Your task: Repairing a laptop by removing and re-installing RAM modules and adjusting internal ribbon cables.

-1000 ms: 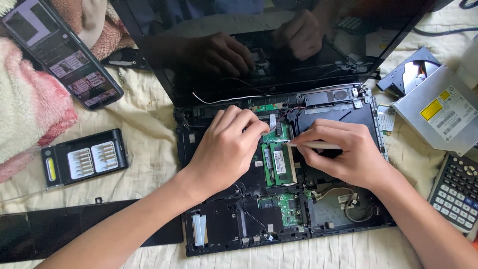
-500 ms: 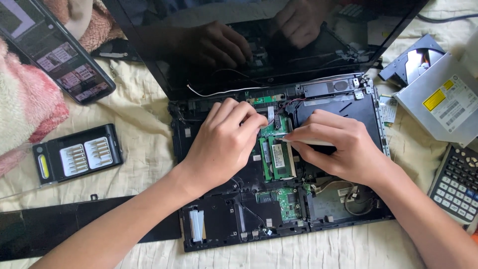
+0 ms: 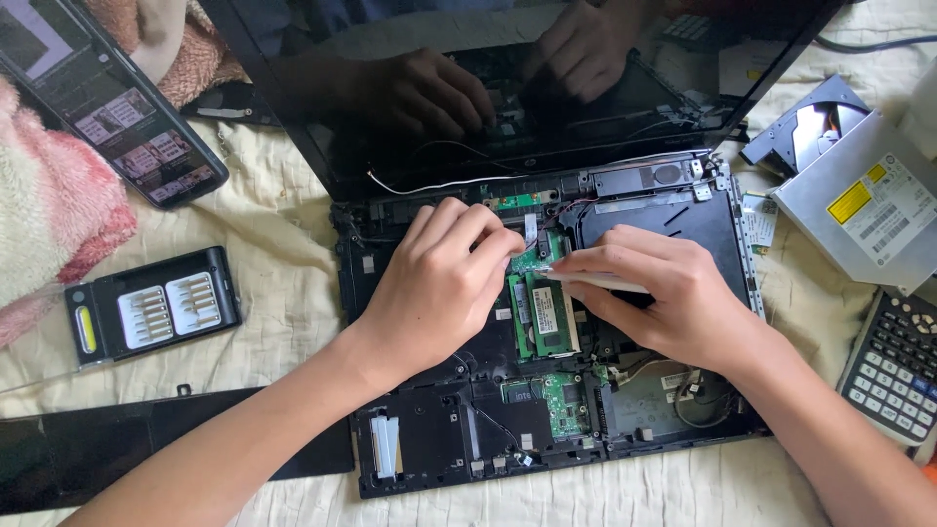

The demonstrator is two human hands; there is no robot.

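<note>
phone (image 3: 127, 122) top-L | bit case (image 3: 151, 307) L | optical drive (image 3: 864, 210) R | calculator (image 3: 903, 356) R edge | pink blanket (image 3: 49, 215) far L

Green RAM sticks (image 3: 543, 314), black laptop base (image 3: 429, 439), pink-cream blanket (image 3: 49, 205), yellow-labelled silver drive (image 3: 864, 210)

Everything's sitting on a bed with a cream sheet (image 3: 283, 322), kinda wrinkly. Dead center is the opened laptop (image 3: 547, 429), guts showing. Left of it there's a bit case (image 3: 151, 307), and a phone (image 3: 107, 107) in the upper left next to a pink blanket (image 3: 49, 215). A black panel (image 3: 127, 444) lies along the lower left. Over on the right: a silver optical drive (image 3: 859, 210), and a calculator (image 3: 898, 361) at the right edge.
</note>
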